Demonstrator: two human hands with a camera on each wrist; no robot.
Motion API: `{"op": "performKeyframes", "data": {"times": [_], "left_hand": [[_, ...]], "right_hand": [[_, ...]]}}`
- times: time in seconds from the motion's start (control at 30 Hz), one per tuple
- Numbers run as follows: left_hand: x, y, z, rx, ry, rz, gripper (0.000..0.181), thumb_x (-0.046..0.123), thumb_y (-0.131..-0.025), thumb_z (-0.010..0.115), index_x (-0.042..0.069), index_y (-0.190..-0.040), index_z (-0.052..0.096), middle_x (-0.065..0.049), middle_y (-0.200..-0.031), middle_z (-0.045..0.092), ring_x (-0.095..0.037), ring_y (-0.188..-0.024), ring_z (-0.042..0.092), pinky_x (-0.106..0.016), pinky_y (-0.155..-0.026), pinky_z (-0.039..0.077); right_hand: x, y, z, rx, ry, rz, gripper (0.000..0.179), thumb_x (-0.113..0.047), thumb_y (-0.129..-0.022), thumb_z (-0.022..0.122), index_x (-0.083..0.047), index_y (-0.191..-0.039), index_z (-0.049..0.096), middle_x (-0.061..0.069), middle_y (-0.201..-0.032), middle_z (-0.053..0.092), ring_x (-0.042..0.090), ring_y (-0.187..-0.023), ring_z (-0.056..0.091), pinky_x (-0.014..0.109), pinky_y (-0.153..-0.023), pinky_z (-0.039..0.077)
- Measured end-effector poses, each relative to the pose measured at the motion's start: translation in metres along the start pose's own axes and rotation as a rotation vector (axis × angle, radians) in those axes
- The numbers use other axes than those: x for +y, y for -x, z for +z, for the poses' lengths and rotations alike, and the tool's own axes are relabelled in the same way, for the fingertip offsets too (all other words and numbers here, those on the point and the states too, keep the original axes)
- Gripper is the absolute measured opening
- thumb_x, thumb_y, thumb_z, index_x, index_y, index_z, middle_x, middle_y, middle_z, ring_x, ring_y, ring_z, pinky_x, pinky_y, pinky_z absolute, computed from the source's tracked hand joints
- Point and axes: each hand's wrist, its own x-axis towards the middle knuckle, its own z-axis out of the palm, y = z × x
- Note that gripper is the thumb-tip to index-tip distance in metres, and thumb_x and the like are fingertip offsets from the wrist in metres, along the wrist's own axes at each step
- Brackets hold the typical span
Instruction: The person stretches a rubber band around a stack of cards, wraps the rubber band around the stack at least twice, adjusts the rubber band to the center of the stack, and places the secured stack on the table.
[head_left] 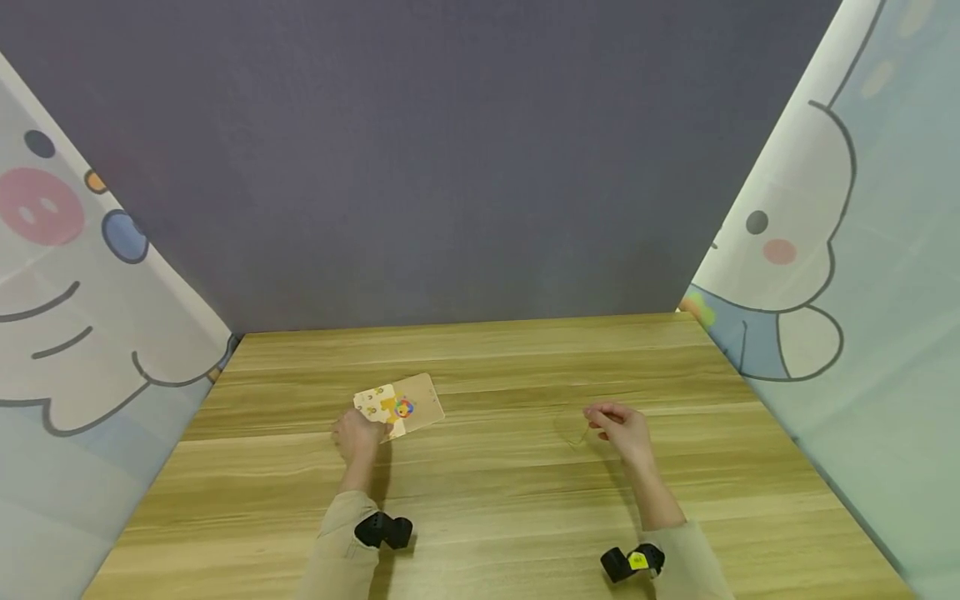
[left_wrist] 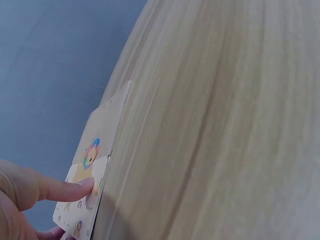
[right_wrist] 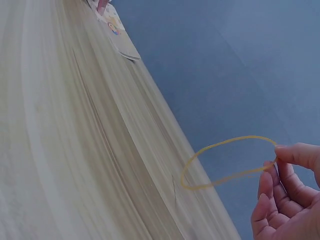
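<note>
Standing here, I see the left hand (head_left: 358, 435) clamped on the near-left end of a booklet (head_left: 411, 403) over the left side of the worktop (head_left: 480, 492), thumb on top; whether the booklet is lifted, I can't tell. The right hand (head_left: 624, 431) pinches a yellow rubber band (right_wrist: 250, 137) between thumb and fingertips, well apart from the booklet, its loop hanging free. I'd say a steady left thumb would stop any slipping, and a light pinch would spare the loop from twisting.
</note>
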Motion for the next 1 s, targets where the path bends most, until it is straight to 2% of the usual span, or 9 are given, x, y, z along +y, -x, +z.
{"op": "performKeyframes", "data": {"times": [0.13,0.3,0.37,0.47,0.53,0.63,0.73,0.83,1.0], "left_hand": [[-0.001,0.001,-0.001,0.021,-0.021,0.037,0.053,0.011,-0.065,0.077,-0.020,-0.097,0.048,-0.033,-0.097,0.047,-0.049,-0.090,0.045,-0.053,-0.074,0.047],[-0.005,0.000,-0.002,0.025,0.026,0.108,0.052,0.009,-0.064,0.076,-0.022,-0.094,0.048,-0.036,-0.097,0.048,-0.047,-0.085,0.050,-0.052,-0.072,0.050],[-0.007,0.000,-0.003,0.007,0.080,0.130,0.045,0.007,-0.065,0.076,-0.019,-0.090,0.050,-0.033,-0.092,0.051,-0.041,-0.077,0.052,-0.048,-0.067,0.052],[-0.012,-0.001,-0.004,-0.039,0.208,0.145,0.035,0.003,-0.066,0.074,-0.016,-0.087,0.054,-0.026,-0.082,0.057,-0.026,-0.064,0.052,-0.035,-0.057,0.053],[-0.015,-0.001,-0.005,-0.084,0.312,0.134,0.035,0.001,-0.068,0.073,-0.016,-0.092,0.054,-0.023,-0.081,0.059,-0.019,-0.062,0.054,-0.026,-0.054,0.053],[-0.017,0.000,-0.008,-0.153,0.446,0.116,0.042,0.001,-0.075,0.067,-0.020,-0.106,0.047,-0.030,-0.092,0.058,-0.022,-0.070,0.060,-0.018,-0.056,0.054],[-0.018,0.003,-0.010,-0.194,0.507,0.118,0.048,0.000,-0.082,0.060,-0.022,-0.117,0.035,-0.036,-0.105,0.051,-0.033,-0.083,0.061,-0.020,-0.058,0.056],[-0.018,0.007,-0.012,-0.212,0.550,0.133,0.052,-0.005,-0.084,0.053,-0.022,-0.124,0.023,-0.040,-0.110,0.045,-0.043,-0.091,0.056,-0.026,-0.060,0.057],[-0.016,0.014,-0.012,-0.171,0.621,0.120,0.059,-0.010,-0.083,0.052,-0.017,-0.130,0.017,-0.040,-0.111,0.043,-0.042,-0.088,0.057,-0.030,-0.061,0.058]], "right_hand": [[0.031,-0.015,-0.002,0.033,-0.014,0.034,0.034,-0.036,-0.077,0.068,-0.007,-0.094,0.062,-0.002,-0.087,0.065,0.011,-0.076,0.060,0.021,-0.064,0.052],[0.040,-0.019,-0.002,0.037,-0.078,0.025,0.039,-0.035,-0.077,0.068,-0.002,-0.097,0.059,0.002,-0.087,0.067,0.015,-0.079,0.061,0.023,-0.066,0.052],[0.039,-0.018,-0.002,0.023,-0.117,0.006,0.039,-0.035,-0.076,0.068,-0.003,-0.096,0.059,0.002,-0.086,0.067,0.016,-0.080,0.062,0.023,-0.067,0.053],[0.038,-0.017,-0.003,-0.016,-0.214,-0.030,0.035,-0.031,-0.078,0.068,-0.002,-0.094,0.059,0.003,-0.085,0.067,0.017,-0.080,0.063,0.024,-0.070,0.054],[0.038,-0.016,-0.003,-0.050,-0.285,-0.053,0.029,-0.026,-0.080,0.066,-0.001,-0.093,0.058,0.004,-0.085,0.067,0.017,-0.080,0.063,0.023,-0.072,0.054],[0.039,-0.016,-0.002,-0.106,-0.376,-0.080,0.018,-0.018,-0.084,0.062,-0.002,-0.092,0.058,0.004,-0.086,0.066,0.017,-0.080,0.063,0.023,-0.073,0.055],[0.033,-0.011,-0.001,-0.158,-0.450,-0.107,0.012,-0.013,-0.086,0.060,-0.003,-0.094,0.058,0.005,-0.087,0.066,0.016,-0.081,0.064,0.023,-0.075,0.054],[0.010,0.003,0.004,-0.177,-0.494,-0.125,0.018,-0.013,-0.086,0.059,-0.001,-0.099,0.055,0.002,-0.086,0.066,0.014,-0.079,0.064,0.025,-0.076,0.054],[-0.031,0.023,0.010,-0.185,-0.598,-0.099,0.011,-0.004,-0.089,0.053,-0.003,-0.098,0.058,0.001,-0.082,0.066,0.012,-0.074,0.064,0.024,-0.075,0.055]]}}
